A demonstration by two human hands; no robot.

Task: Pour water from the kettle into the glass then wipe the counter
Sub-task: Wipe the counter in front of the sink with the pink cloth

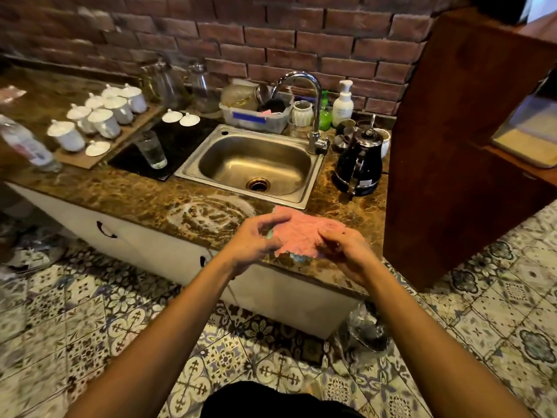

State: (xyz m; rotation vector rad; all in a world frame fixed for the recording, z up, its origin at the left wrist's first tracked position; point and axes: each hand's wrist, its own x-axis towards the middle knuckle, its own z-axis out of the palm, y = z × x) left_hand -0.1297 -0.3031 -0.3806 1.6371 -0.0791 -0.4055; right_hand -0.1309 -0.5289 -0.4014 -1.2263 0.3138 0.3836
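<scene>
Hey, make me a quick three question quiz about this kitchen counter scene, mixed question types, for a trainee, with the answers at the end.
1. True or false: the kettle stands to the left of the sink.
2. Multiple choice: both hands hold what? A) a sponge B) the pink cloth C) a plastic bottle
3. Fill in: the glass stands on a dark ____ beside the sink.

Key
1. False; it is on the right.
2. B; the left hand and right hand each have a grip on the cloth, above the counter edge.
3. mat.
</scene>
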